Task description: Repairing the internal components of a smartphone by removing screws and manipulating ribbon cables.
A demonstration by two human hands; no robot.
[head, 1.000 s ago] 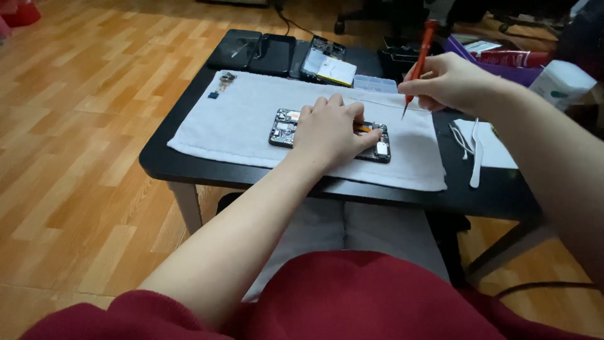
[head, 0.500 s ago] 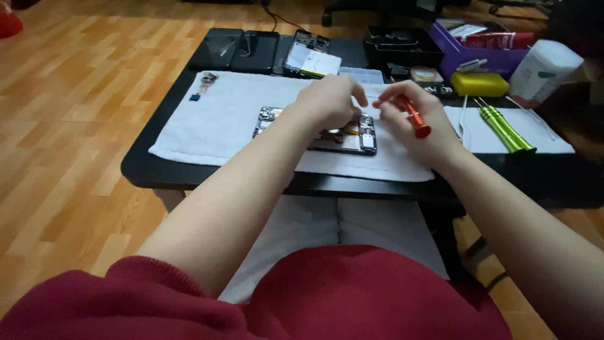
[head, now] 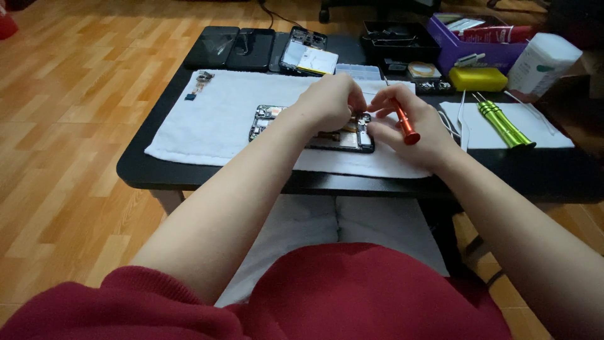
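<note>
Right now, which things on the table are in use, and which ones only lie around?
In use:
left hand on the opened phone
right hand holding the orange screwdriver
white towel under the phone

Lying about:
green screwdrivers
yellow case
purple box
dark phones

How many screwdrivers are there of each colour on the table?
Orange screwdriver, in the right hand: 1
Green screwdrivers, lying on the white sheet: 2
Total: 3
</note>
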